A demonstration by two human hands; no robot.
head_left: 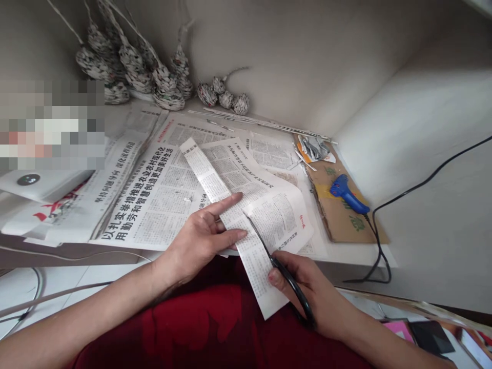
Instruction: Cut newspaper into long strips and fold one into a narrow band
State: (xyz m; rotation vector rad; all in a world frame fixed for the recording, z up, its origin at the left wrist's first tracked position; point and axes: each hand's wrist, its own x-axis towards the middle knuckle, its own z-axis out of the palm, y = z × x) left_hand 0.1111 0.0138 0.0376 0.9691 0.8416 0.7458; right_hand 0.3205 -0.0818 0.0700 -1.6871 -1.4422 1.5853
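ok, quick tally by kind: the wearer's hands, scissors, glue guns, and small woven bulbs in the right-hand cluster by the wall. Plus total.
Hands: 2 (left hand, right hand)
Scissors: 1
Blue glue gun: 1
Small woven bulbs: 4
Total: 8

Single head-worn camera; looks forward, down over lap (192, 323); newspaper strip (255, 261) close, table (348, 253) beyond.

Bare forearms (111, 302), dark maroon clothing (192, 323) with large, brighter red shapes
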